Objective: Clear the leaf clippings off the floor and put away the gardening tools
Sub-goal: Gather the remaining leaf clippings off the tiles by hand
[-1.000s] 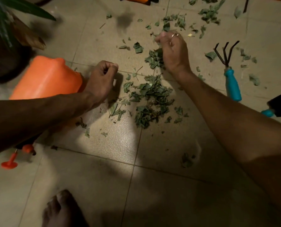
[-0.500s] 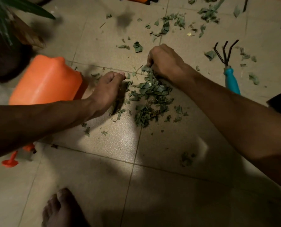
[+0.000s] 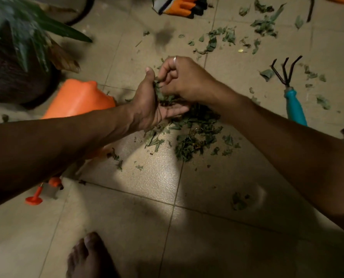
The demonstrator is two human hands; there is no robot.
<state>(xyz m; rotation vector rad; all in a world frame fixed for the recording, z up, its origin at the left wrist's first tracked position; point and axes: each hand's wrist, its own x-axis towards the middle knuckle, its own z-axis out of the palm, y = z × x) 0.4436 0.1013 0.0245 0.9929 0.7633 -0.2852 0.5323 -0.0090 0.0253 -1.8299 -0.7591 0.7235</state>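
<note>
While the left hand (image 3: 147, 106) lies open-palmed, cupping leaf clippings (image 3: 162, 95), the right hand (image 3: 187, 81) pinches more into it with curled fingers (image 3: 168, 70), just above the pile (image 3: 195, 137) mid-floor. Light, limp and crumbly, they look best scooped from beneath.

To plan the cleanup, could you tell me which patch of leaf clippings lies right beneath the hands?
The dense central pile, under the left hand and right hand; the far patch is thinly scattered, the small clump sits alone nearer the camera.
</note>
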